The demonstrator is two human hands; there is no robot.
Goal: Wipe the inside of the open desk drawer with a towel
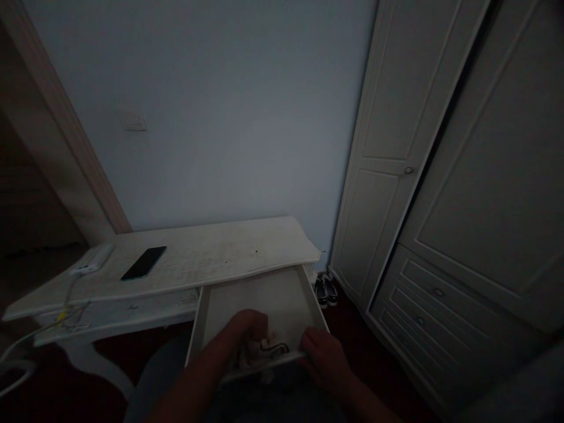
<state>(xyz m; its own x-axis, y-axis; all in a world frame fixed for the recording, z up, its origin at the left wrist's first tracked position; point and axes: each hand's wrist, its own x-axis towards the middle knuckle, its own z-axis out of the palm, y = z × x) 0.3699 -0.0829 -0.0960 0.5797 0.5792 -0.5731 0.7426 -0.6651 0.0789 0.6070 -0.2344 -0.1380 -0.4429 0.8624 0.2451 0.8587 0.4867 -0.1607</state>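
A white drawer [247,296] is pulled out of the white table towards me. Inside it, near the front, lies a crumpled light cloth [264,348] with a dark stripe along one edge. My left hand [252,324] reaches into the drawer, its fingers curled down onto the cloth; the fingertips are hidden. At the drawer's front right corner, my right hand [321,352] is closed over the edge. The drawer's front face is out of sight from above.
On the white tabletop [220,247], a dark phone [144,262] lies left of centre, near a white power strip [93,259] with a cable. Dark shoes [326,291] stand on the floor beside the table. A white wardrobe [383,147] rises at right.
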